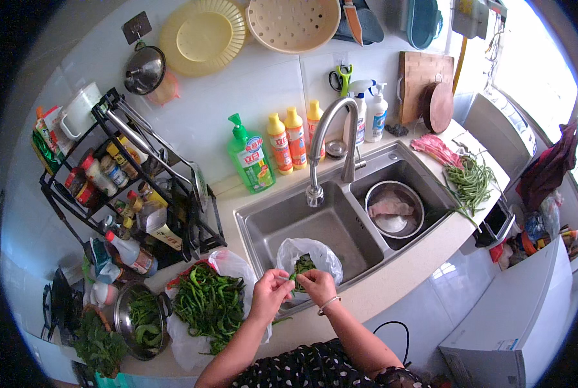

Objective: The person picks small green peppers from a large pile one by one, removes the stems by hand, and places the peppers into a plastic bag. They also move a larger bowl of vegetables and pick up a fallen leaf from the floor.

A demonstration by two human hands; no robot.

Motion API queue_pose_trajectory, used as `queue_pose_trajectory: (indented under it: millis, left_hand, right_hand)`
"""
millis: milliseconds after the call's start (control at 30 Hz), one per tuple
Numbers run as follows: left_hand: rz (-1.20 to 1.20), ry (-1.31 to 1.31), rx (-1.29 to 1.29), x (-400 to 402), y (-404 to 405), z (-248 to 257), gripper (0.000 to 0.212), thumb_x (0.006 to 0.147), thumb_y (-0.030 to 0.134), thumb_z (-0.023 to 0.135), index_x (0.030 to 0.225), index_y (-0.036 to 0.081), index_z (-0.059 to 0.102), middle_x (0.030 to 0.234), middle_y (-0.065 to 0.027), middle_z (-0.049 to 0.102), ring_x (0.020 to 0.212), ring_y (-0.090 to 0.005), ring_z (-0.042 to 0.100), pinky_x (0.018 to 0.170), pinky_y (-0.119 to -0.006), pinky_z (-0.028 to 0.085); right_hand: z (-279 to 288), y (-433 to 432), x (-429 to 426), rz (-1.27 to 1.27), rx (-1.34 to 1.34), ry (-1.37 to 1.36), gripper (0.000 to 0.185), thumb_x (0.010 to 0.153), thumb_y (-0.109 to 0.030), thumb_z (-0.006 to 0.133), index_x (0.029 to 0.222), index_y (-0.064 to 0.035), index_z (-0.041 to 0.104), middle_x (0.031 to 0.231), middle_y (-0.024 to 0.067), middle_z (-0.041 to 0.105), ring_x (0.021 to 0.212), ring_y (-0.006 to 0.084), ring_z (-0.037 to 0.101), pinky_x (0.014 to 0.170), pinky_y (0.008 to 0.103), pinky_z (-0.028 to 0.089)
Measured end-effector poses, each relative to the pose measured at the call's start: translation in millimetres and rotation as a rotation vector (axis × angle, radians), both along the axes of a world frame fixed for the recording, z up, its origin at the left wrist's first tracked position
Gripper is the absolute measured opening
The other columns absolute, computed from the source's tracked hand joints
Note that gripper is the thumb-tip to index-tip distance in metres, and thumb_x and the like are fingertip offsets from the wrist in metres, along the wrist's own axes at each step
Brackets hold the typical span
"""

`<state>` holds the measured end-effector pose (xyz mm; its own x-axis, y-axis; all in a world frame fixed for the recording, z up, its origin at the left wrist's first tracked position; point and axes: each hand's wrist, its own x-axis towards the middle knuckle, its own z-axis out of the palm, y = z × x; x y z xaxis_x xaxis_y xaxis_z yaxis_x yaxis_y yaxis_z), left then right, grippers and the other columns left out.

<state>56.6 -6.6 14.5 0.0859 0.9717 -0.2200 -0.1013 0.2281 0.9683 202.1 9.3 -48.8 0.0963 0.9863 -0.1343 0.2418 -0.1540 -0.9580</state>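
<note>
Over the near edge of the left sink basin (313,233), my left hand (272,293) and my right hand (318,287) meet, fingertips pinched together on a small green pepper (293,278). Just beyond them a clear plastic bag (331,257) lies open in the basin, with dark green scraps (304,264) inside. Left of my left hand, a heap of long green peppers (206,296) rests on a white plastic bag on the counter. A steel pot (119,322) farther left holds more green peppers. My right wrist wears a bangle.
The steel faucet (351,140) arches over the sink. In the right basin a metal bowl (418,228) holds raw meat in water. Long green beans (468,182) lie on the right counter. A black spice rack (216,240) stands at left, leafy greens (97,342) at lower left.
</note>
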Motion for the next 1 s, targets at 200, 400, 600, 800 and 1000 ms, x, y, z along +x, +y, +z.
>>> queue_pose_trajectory:
  millis: [200, 400, 600, 800, 1000]
  left_hand:
    - [-0.007, -0.021, -0.03, -2, 16, -20, 0.017, 0.085, 0.009, 0.065, 0.098, 0.004, 0.055, 0.079, -0.003, 0.062, 0.06, -0.0081, 0.056, 0.053, -0.02, 0.045]
    - [0.053, -0.063, -0.038, -2, 25, -14, 0.014, 0.087, 0.011, 0.064, 0.097, 0.003, 0.059, 0.075, -0.0003, 0.061, 0.06, -0.0067, 0.056, 0.051, -0.019, 0.043]
    - [0.056, 0.004, -0.078, -7, 28, -20, 0.012, 0.089, 0.012, 0.061, 0.093, 0.001, 0.061, 0.079, -0.0027, 0.064, 0.059, -0.0083, 0.059, 0.05, -0.02, 0.043]
    - [0.041, 0.061, -0.081, -10, 30, -29, 0.017, 0.091, 0.017, 0.058, 0.093, 0.001, 0.061, 0.079, -0.0054, 0.064, 0.056, -0.0101, 0.057, 0.048, -0.022, 0.043]
    - [-0.016, 0.204, -0.126, -12, 41, -36, 0.017, 0.09, 0.016, 0.059, 0.095, 0.0, 0.063, 0.075, -0.0036, 0.064, 0.054, -0.0081, 0.053, 0.05, -0.021, 0.043]
  right_hand:
    - [0, 11, 2, 0.153, -0.053, 0.416, 0.019, 0.086, -0.018, 0.063, 0.091, 0.0001, 0.066, 0.066, -0.0026, 0.057, 0.058, 0.0058, 0.048, 0.052, 0.0217, 0.037]
    - [18, 19, 3, 0.212, -0.251, 0.991, 0.021, 0.089, -0.013, 0.058, 0.106, -0.0012, 0.062, 0.073, -0.0052, 0.053, 0.056, 0.0032, 0.039, 0.049, 0.0189, 0.027]
    - [15, 24, -3, 0.148, -0.208, 0.805, 0.019, 0.088, -0.014, 0.062, 0.103, -0.0033, 0.063, 0.072, -0.0057, 0.055, 0.056, 0.0035, 0.042, 0.049, 0.0192, 0.031]
    - [0, 27, -3, 0.093, -0.232, 1.019, 0.018, 0.088, -0.015, 0.062, 0.102, -0.0033, 0.064, 0.071, -0.0058, 0.054, 0.055, 0.0033, 0.042, 0.048, 0.0189, 0.03]
    - [1, 26, 0, 0.093, -0.258, 1.04, 0.017, 0.089, -0.015, 0.061, 0.101, -0.0033, 0.064, 0.07, -0.0059, 0.054, 0.055, 0.0035, 0.041, 0.048, 0.0193, 0.03]
